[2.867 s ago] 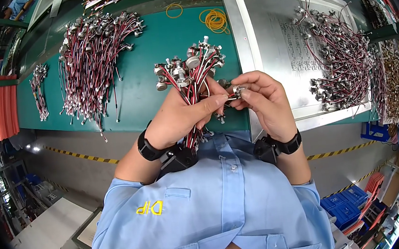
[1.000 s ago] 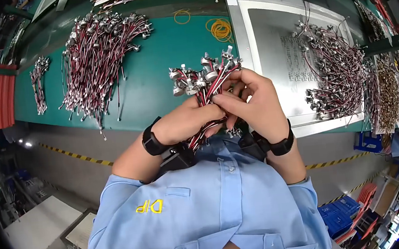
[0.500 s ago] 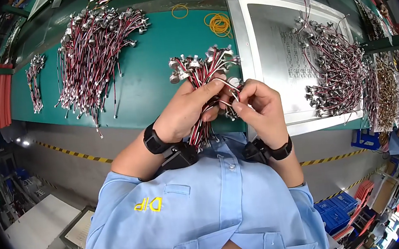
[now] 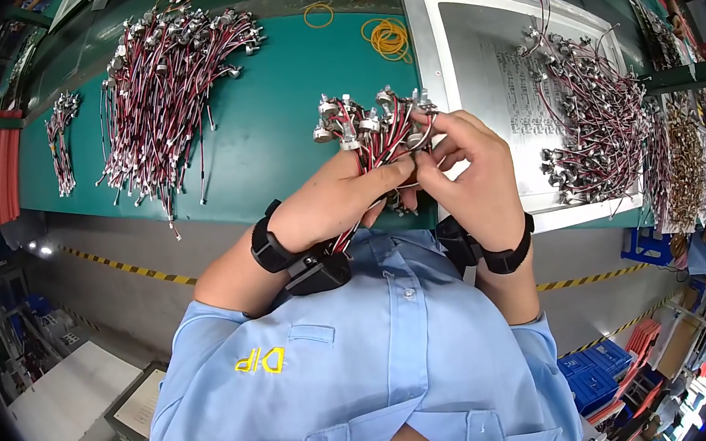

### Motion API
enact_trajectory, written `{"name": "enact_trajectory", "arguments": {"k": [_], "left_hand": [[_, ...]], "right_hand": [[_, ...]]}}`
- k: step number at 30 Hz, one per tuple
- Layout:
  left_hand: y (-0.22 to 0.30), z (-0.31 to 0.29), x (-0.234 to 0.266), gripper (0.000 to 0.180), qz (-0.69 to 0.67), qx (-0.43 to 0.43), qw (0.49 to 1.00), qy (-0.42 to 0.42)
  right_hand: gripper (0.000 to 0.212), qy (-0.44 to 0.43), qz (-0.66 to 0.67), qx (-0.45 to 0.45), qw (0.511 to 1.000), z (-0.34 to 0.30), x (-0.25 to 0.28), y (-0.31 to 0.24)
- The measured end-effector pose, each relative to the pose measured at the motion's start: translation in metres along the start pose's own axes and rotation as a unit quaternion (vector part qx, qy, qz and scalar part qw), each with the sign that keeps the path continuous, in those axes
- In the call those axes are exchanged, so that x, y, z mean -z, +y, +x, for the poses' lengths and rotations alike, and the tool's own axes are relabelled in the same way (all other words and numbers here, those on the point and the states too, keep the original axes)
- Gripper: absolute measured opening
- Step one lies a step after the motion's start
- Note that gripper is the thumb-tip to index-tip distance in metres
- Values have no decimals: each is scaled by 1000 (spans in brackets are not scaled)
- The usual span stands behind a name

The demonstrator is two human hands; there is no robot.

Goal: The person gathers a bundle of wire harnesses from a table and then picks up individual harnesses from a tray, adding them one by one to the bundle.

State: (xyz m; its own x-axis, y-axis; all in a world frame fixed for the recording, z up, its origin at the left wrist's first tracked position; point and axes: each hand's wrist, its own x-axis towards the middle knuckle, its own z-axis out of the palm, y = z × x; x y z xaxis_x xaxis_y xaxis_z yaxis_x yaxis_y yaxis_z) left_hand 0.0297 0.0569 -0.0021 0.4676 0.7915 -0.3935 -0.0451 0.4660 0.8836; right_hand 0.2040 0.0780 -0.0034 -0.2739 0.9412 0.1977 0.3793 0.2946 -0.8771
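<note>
A bundle of red, black and white wire leads [image 4: 375,142] is gripped in my left hand [image 4: 329,201]. Round metal parts with short shafts, looking like potentiometers, crown its far end, and the wire tails run down toward my shirt. The left fingers wrap round the bundle, with the thumb across its front. My right hand [image 4: 477,173] is at the bundle's right side, thumb and forefinger closed on one lead [image 4: 424,140] just below its metal part. Its other fingers are curled and partly hidden.
A large pile of similar leads [image 4: 160,103] lies left on the green table [image 4: 271,100], beside a small bundle [image 4: 63,143]. Yellow rubber bands [image 4: 387,40] lie at the back. To the right, a white-framed metal tray [image 4: 473,53] bears a tangled heap of leads [image 4: 588,127].
My right hand has moved up toward the metal parts, bringing a lead against the bundle's head. The bundle has shifted slightly right and tilted in my left hand.
</note>
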Motion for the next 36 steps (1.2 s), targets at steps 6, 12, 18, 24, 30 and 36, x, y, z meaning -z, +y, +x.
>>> {"name": "enact_trajectory", "arguments": {"k": [6, 12, 18, 24, 30, 36], "left_hand": [[-1, 1, 3, 29, -90, -13, 994, 56], [-1, 0, 6, 33, -102, -10, 993, 59], [8, -2, 6, 31, -68, 32, 996, 37], [7, -1, 3, 18, -94, 3, 995, 37], [3, -2, 9, 10, -56, -19, 996, 67], [-3, -1, 0, 9, 104, -147, 974, 136]], "right_hand": [[27, -73, 88, -160, 980, -8, 9, 5], [24, -62, 293, -170, 939, -10, 11, -3], [27, -49, 251, -53, 965, -8, 21, 13], [32, -58, 323, -67, 942, -10, 20, 19], [33, -45, 417, -97, 903, -13, 18, 21], [27, -81, 420, -181, 886, -12, 26, 12]]}}
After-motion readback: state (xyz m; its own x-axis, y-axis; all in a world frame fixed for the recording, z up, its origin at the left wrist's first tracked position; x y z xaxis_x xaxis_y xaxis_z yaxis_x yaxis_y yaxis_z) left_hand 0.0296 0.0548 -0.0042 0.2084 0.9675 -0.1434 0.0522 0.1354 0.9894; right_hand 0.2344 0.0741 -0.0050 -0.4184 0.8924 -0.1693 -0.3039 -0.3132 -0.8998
